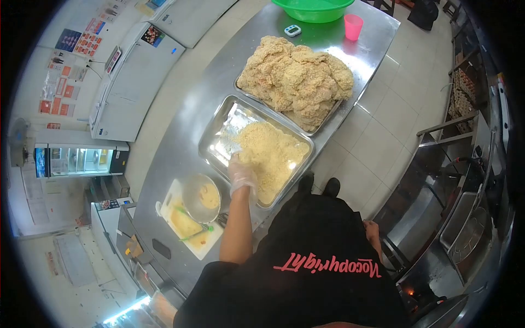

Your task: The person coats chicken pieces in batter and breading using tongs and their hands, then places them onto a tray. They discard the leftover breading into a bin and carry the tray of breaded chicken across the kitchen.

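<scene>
My left hand (243, 176), in a clear plastic glove, reaches over the near-left rim of a metal tray (219, 134). Pale yellow breadcrumbs (268, 156) lie spread in that tray, and the glove touches their left side. Its fingertips are blurred against the crumbs, so what they hold, if anything, does not show. Low at my right side hangs my right hand (373, 232), bare and away from the table, its fingers only partly visible. Beyond the crumbs, a second tray (306, 128) bears a high heap of crumb-coated pieces (295, 79).
Left of my arm, a metal bowl (188, 191) with yellowish liquid stands on a white board (210, 246) beside a green-handled utensil (197, 234). A dark phone (161, 249) lies nearby. Farther off are a timer (292, 30), pink cup (353, 27) and green basin (314, 12).
</scene>
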A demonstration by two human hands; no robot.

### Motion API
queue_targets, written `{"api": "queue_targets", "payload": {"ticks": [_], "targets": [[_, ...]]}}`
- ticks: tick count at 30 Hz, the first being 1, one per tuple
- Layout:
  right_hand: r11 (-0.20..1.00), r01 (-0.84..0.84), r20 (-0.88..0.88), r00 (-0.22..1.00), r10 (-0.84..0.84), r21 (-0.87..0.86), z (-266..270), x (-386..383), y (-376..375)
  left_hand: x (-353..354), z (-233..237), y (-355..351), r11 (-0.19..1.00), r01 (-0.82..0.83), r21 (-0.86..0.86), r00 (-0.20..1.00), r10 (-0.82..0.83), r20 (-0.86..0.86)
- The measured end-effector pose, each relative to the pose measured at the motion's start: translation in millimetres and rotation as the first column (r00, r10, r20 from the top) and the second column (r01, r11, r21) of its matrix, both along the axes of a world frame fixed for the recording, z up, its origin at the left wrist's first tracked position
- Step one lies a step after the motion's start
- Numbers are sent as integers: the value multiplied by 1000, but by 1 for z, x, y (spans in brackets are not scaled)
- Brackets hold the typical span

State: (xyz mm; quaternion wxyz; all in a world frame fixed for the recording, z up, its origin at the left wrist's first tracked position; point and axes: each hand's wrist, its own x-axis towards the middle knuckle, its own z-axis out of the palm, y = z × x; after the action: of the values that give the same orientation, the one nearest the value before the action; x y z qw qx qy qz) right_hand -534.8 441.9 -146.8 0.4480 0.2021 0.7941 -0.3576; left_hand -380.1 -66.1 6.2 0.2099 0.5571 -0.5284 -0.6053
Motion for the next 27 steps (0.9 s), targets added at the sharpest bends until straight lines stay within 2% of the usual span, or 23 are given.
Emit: {"api": "queue_targets", "payload": {"ticks": [1, 2, 3, 4, 5, 6, 8, 9, 10, 11, 12, 13, 14, 16, 17, 18, 19, 22, 23, 25, 26, 27], "targets": [[998, -40, -67, 997, 37, -45, -38, 5, 19, -11, 16, 7, 967, 76, -241, 984, -33, 178], [993, -83, -137, 988, 71, -88, -76, 10, 38, -18, 24, 12, 874, 187, -449, 935, -19, 353], [984, -128, -208, 973, 100, -126, -112, 15, 56, -18, 19, 14, 876, 182, -446, 935, -14, 354], [983, -133, -206, 973, 105, -124, -90, 12, 49, -17, 9, 15, 703, 361, -613, 906, -106, 411], [990, -119, -129, 986, 108, -80, -54, 7, 34, -18, 3, 15, 462, 506, -728, 857, -178, 483], [994, -104, -51, 993, 102, -36, -24, 3, 19, -19, 2, 20, 460, 506, -730, 858, -180, 481], [998, -31, -12, 999, 31, -50, -19, -2, 17, -14, 2, 35, 211, 750, -627, 645, -25, 763], [997, 40, 29, 999, -38, -60, -22, -4, 20, -8, 9, 36, 343, 757, -556, 636, -190, 748], [992, 111, 72, 992, -106, -68, -25, -6, 25, -9, 15, 30, 334, 760, -558, 635, -197, 747], [981, 180, 117, 978, -171, -71, -28, -6, 28, -16, 39, 28, 537, 735, -415, 643, -356, 678], [967, 244, 162, 959, -230, -68, -28, -6, 31, -20, 57, 25, 690, 691, -215, 663, -487, 568], [967, 246, 164, 959, -233, -60, -26, -5, 31, -27, 60, 15, 650, 726, -224, 607, -452, 654], [981, 193, 114, 976, -188, -37, -23, -5, 30, -35, 44, 1, 653, 727, -213, 603, -459, 653], [990, 142, 63, 988, -142, 5, -13, 0, 29, -50, -6, -26, 383, 748, -542, 631, -157, 760], [984, 180, 76, 981, -180, 6, -13, 1, 32, -53, -12, -29, 389, 747, -539, 634, -172, 754], [975, 221, 80, 972, -221, 7, -10, -3, 38, -59, -18, -34, 356, 792, -496, 565, -120, 816], [938, 347, 114, 933, -342, -23, -6, -1, 43, -69, -25, -40, 321, 834, -449, 494, -72, 866], [911, 411, 74, 911, -407, -47, 25, 23, 63, -76, -37, -43, 354, 817, -456, 514, -89, 853], [924, 382, -8, 924, -382, 14, 33, 39, 64, -87, -28, -42, 364, 818, -445, 519, -135, 844], [934, 333, -79, 942, -326, 130, 45, 66, 91, -89, -1, -34, 398, 847, -354, 443, -157, 883], [965, -196, -313, 918, 243, 176, 33, 82, 118, -83, -6, -26, 426, 845, -323, 427, -174, 887], [707, -642, -484, 537, 691, 296, 1, 102, 146, -82, -4, -27, 414, 841, -348, 449, -174, 877]]}}
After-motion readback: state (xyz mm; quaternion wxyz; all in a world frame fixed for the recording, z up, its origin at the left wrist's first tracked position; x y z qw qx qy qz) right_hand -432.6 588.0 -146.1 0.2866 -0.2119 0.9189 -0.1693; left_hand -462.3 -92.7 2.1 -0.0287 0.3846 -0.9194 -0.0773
